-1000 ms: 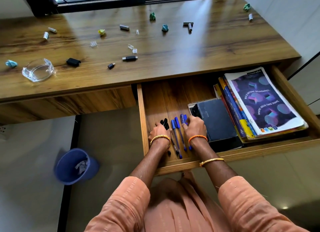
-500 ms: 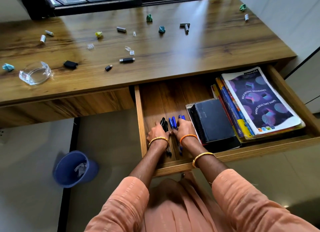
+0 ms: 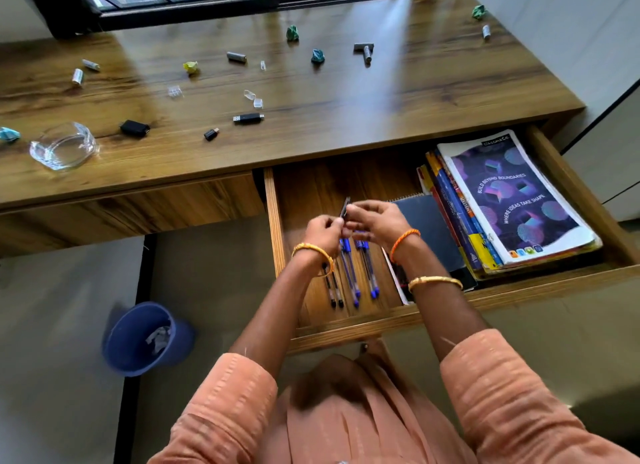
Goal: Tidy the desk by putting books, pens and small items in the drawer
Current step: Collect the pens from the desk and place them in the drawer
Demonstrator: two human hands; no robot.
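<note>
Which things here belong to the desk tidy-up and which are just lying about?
Part of the job:
open drawer
pens lying in it
book stack
black pen pinched by left hand and right hand
USB stick and batteries on the desk

Lying about:
glass bowl
blue bin on the floor

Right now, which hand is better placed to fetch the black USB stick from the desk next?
Probably the left hand. The black USB stick lies up and left of both hands, on the left hand's side. The right hand pinches a dark pen and would reach across.
</note>
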